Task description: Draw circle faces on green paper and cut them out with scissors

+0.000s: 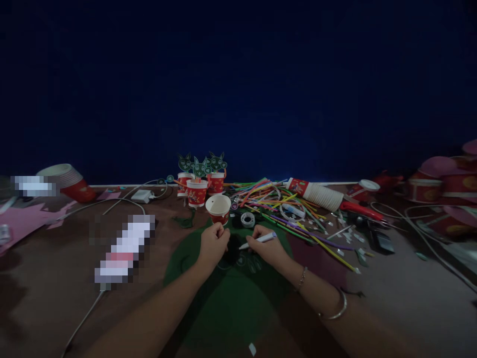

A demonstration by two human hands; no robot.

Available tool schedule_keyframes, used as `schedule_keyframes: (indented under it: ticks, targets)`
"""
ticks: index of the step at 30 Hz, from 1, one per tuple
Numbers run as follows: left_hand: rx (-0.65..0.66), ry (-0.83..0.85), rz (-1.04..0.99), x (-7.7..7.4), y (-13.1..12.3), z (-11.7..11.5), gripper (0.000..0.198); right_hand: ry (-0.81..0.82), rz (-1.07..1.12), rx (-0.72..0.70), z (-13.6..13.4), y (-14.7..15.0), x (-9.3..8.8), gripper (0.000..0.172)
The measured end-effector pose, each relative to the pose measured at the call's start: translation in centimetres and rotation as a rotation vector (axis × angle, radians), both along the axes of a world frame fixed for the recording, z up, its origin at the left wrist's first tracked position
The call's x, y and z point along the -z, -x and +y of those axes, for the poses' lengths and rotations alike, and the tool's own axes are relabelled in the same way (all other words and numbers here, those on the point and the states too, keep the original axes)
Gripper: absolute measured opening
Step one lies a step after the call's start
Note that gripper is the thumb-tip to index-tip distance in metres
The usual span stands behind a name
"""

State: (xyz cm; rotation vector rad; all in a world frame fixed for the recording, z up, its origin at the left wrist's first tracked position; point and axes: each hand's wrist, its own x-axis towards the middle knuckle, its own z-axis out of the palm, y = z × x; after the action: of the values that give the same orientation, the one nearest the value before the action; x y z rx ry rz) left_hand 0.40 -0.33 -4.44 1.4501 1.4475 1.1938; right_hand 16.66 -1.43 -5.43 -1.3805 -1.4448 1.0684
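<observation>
A dark green sheet lies on the table in front of me. My left hand is closed, pressing a small dark piece down on the sheet. My right hand grips a white pen, its tip pointing left at that piece. Faint white outlines show on the green sheet just below the hands. An open red paper cup stands right behind my left hand.
Three decorated red cups stand at the back. A heap of coloured straws, a tape roll, a sleeve of stacked cups, red-handled scissors and cables lie to the right. Pink paper lies far left.
</observation>
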Motion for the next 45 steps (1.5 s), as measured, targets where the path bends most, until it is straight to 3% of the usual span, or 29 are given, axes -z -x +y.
schedule_keyframes:
  ticks: [33, 45]
  targets:
    - [0.006, -0.015, 0.0, 0.21, 0.08, 0.09, 0.03, -0.012, -0.016, 0.006, -0.01, 0.02, -0.12, 0.018]
    - [-0.015, -0.035, -0.067, 0.16, 0.09, -0.03, 0.032, 0.068, 0.091, 0.039, 0.15, -0.06, -0.15, 0.016]
